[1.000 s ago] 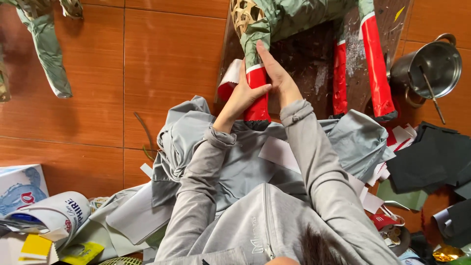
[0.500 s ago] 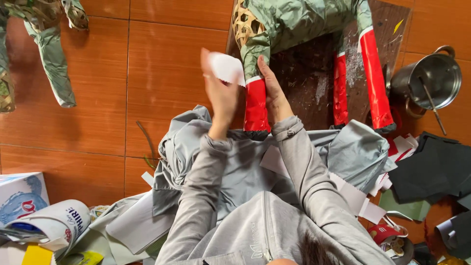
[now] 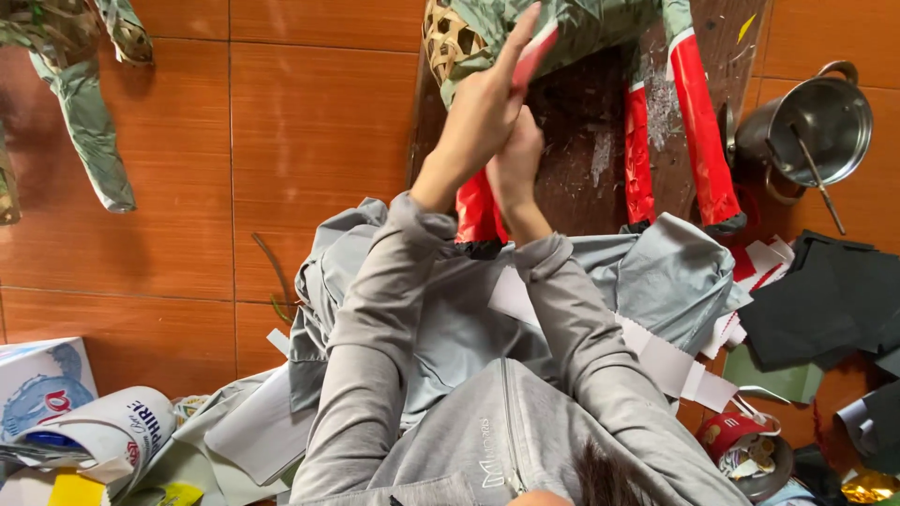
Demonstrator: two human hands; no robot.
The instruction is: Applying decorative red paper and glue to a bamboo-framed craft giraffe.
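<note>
A figure of woven bamboo (image 3: 448, 39) covered in green paper (image 3: 600, 23) stands on red paper-wrapped legs (image 3: 698, 141) on a dark board (image 3: 591, 159). My left hand (image 3: 478, 117) is raised against the green body and pinches a red-and-white paper strip (image 3: 536, 49) at its fingertips. Just below it, my right hand (image 3: 514, 167) is closed around the top of the nearest red leg (image 3: 476, 214). Grey cloth (image 3: 656, 272) lies across my lap beneath both arms.
A steel pot with a ladle (image 3: 811, 122) sits at the right on the orange tile floor (image 3: 281, 141). Black paper sheets (image 3: 825, 300), white strips (image 3: 675, 361) and a small tin (image 3: 745, 448) lie lower right. Printed papers (image 3: 84, 431) lie lower left; another green-wrapped piece (image 3: 89, 122) upper left.
My left hand has lifted the paper strip from the red leg up to the green body. My right hand has stayed on the leg, sliding slightly upward.
</note>
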